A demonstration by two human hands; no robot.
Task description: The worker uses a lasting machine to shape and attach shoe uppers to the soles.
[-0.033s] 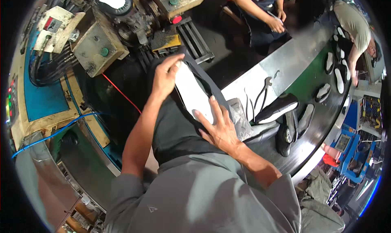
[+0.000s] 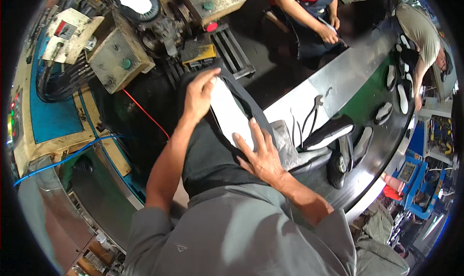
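A black shoe with a white underside (image 2: 230, 113) lies bottom up across my dark-clad lap. At its far end my left hand (image 2: 197, 96) is closed, fingers bent over the edge and thumb against the white face. My right hand (image 2: 263, 155) grips the near end, with its thumb on the white surface and its fingers along the right side. Part of the near end is hidden under that hand. To the right, pincers (image 2: 311, 115) lie on the metal ledge (image 2: 299, 93), close to more black shoes with white undersides (image 2: 331, 133).
A green and dark conveyor belt (image 2: 360, 107) carries several shoes on the right. Machinery with a grimy box (image 2: 118, 58) stands at the far left. A red cable (image 2: 145, 113) and a blue hose (image 2: 72, 153) run nearby. Two co-workers (image 2: 309, 15) are across and at far right.
The whole view has shifted very slightly. My right thumb sits a little differently on the white surface, and both hands keep their hold on the shoe.
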